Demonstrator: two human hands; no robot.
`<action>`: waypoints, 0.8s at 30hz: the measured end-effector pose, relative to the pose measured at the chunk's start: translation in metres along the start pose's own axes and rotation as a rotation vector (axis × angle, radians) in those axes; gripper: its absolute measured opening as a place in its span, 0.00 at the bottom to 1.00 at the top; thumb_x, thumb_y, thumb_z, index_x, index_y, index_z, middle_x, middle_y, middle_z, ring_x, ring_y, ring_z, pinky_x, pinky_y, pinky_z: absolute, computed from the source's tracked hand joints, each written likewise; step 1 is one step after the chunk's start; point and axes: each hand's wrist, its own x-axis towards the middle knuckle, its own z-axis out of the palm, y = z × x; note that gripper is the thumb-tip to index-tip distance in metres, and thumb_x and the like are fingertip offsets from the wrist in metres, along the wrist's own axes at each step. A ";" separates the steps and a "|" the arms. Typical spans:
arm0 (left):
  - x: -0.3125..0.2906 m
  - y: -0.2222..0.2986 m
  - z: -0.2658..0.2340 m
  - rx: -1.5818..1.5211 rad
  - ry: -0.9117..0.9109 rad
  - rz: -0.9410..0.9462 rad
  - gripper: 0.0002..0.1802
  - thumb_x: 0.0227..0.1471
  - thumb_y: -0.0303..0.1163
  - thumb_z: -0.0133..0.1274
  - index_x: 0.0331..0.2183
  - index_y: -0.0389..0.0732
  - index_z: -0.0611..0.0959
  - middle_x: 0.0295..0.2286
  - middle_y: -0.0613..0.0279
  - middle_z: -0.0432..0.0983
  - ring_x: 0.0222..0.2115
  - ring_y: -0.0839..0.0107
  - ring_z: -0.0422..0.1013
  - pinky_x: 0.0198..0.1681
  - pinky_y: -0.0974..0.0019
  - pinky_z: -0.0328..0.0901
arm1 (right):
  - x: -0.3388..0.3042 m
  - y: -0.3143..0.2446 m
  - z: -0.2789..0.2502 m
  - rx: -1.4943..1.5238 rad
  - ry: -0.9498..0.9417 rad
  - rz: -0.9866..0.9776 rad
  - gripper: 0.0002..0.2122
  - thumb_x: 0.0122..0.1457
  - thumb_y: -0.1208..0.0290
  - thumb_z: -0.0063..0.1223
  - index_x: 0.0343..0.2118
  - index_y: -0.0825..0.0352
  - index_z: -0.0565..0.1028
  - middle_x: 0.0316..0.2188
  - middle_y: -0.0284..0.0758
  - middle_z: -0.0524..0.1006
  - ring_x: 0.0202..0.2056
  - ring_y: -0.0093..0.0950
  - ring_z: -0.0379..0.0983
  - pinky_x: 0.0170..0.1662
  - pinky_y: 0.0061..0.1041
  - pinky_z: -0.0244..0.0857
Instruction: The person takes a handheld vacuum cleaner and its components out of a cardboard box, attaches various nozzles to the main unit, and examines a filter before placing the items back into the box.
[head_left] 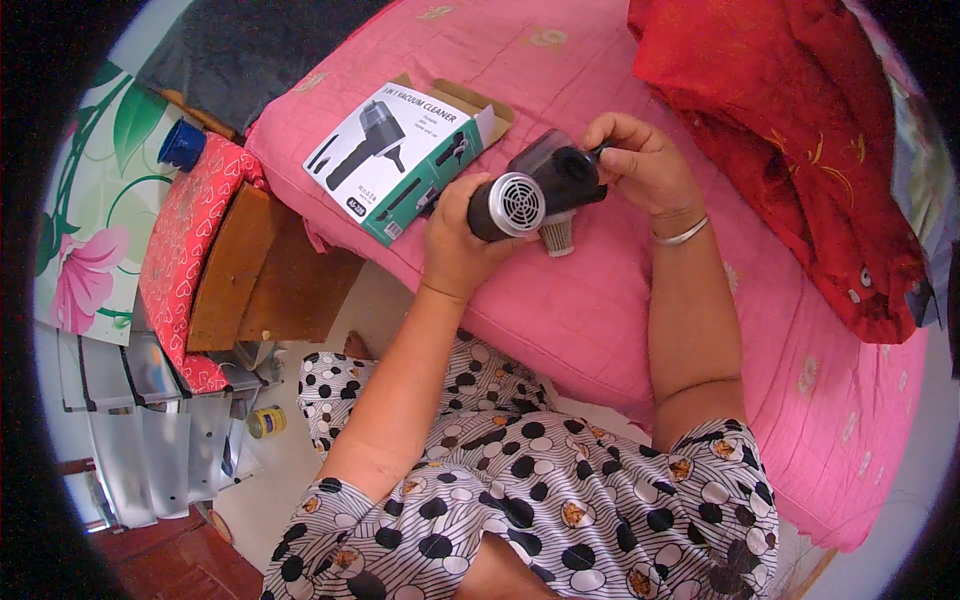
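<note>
My left hand (458, 238) is wrapped round the dark body of a handheld vacuum cleaner (482, 212), whose round silver vent grille faces up toward me. Just beyond it is the vacuum's smoky see-through dust cup (540, 155), with a black round opening at its right side. Thumb and fingers of my right hand (648, 165) pinch a small black part at that end; whether it is joined to the cup I cannot tell. A pale pleated filter (558, 236) shows below the cup, its upper end hidden. The vacuum's printed box (385, 155) lies to the left, flap open.
Everything rests on a bed with a pink quilted cover (560, 330). Red cloth (770, 130) is heaped at the right. A wooden stool or cabinet (265, 270) under red heart-patterned cloth stands left, with a blue cup (182, 146). A yellow can (266, 421) is on the floor.
</note>
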 end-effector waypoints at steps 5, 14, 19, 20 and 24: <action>0.000 -0.002 0.002 -0.006 -0.025 -0.020 0.42 0.22 0.38 0.74 0.42 0.40 0.72 0.38 0.56 0.73 0.40 0.56 0.71 0.43 0.61 0.67 | -0.001 -0.001 0.002 -0.042 0.028 -0.003 0.08 0.50 0.73 0.58 0.34 0.66 0.75 0.26 0.26 0.73 0.27 0.16 0.68 0.32 0.16 0.63; 0.002 0.001 0.002 -0.068 -0.031 -0.061 0.40 0.23 0.38 0.73 0.42 0.39 0.73 0.37 0.56 0.75 0.39 0.58 0.72 0.43 0.62 0.67 | 0.001 -0.011 0.009 -0.210 0.051 0.095 0.08 0.49 0.72 0.59 0.32 0.64 0.76 0.29 0.26 0.76 0.30 0.18 0.71 0.35 0.17 0.66; 0.002 0.002 0.001 -0.069 -0.042 -0.069 0.40 0.24 0.38 0.73 0.42 0.40 0.73 0.37 0.56 0.75 0.39 0.58 0.72 0.44 0.62 0.67 | 0.003 -0.010 0.015 -0.335 0.104 0.081 0.04 0.52 0.73 0.54 0.31 0.65 0.75 0.22 0.25 0.72 0.24 0.13 0.66 0.27 0.11 0.58; 0.002 0.002 0.001 -0.055 -0.050 -0.074 0.40 0.24 0.38 0.73 0.42 0.40 0.73 0.38 0.56 0.75 0.40 0.58 0.72 0.44 0.62 0.67 | 0.003 -0.010 0.015 -0.335 0.105 0.082 0.04 0.52 0.73 0.54 0.31 0.65 0.75 0.22 0.25 0.72 0.24 0.13 0.66 0.27 0.11 0.58; 0.000 0.001 -0.002 -0.020 -0.057 -0.094 0.40 0.23 0.38 0.73 0.42 0.40 0.74 0.38 0.56 0.75 0.40 0.59 0.72 0.44 0.62 0.67 | 0.005 -0.018 0.023 -0.396 0.343 0.079 0.04 0.54 0.71 0.54 0.28 0.65 0.74 0.20 0.22 0.69 0.24 0.12 0.63 0.27 0.13 0.55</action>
